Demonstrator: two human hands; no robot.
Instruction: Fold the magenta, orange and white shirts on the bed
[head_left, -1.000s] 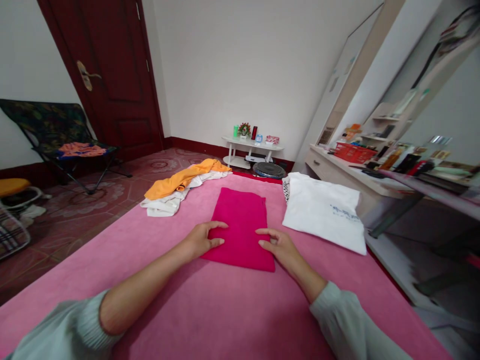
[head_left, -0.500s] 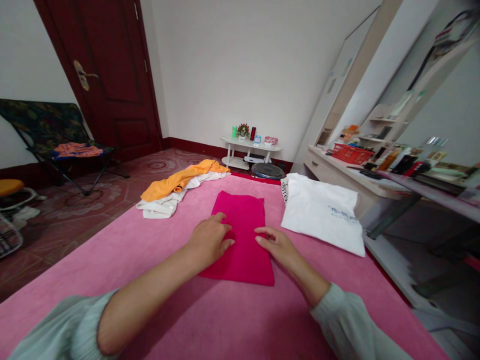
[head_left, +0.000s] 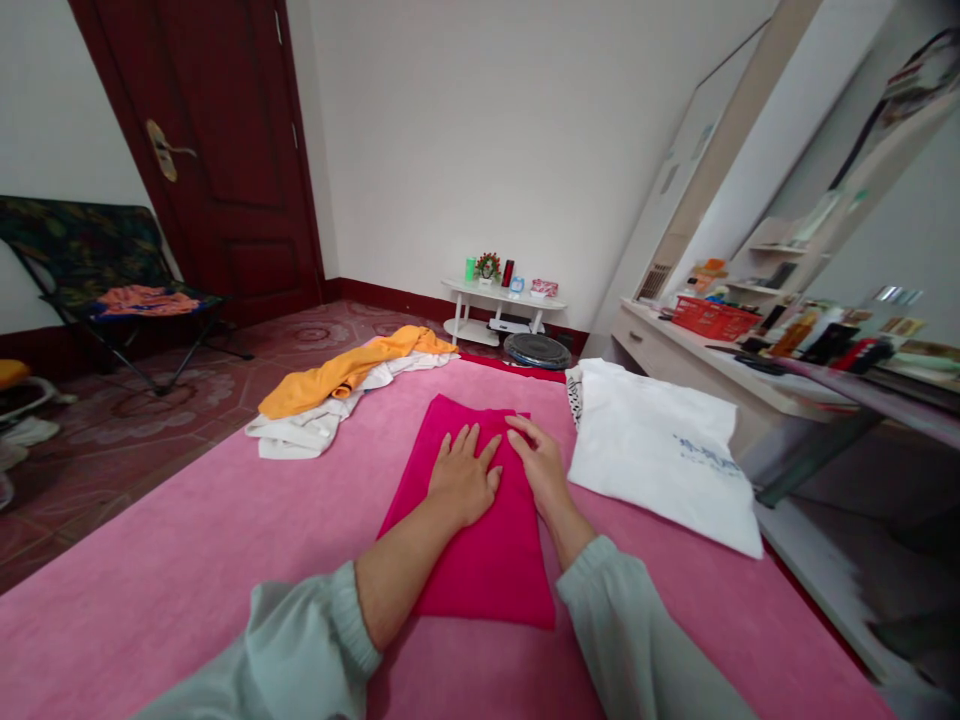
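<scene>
Left hand and right hand lie flat, fingers extended, gripping nothing. Both press palm-down on the folded magenta fabric rectangle, which rests on the pink plush bedcover beneath them. Uneven pressure could skew the fold. Far right of the right hand stands a red plastic basket — contents indiscernible.

Magenta folded cloth on a pink bed cover; white shirt with blue print; orange garment over a white one
</scene>
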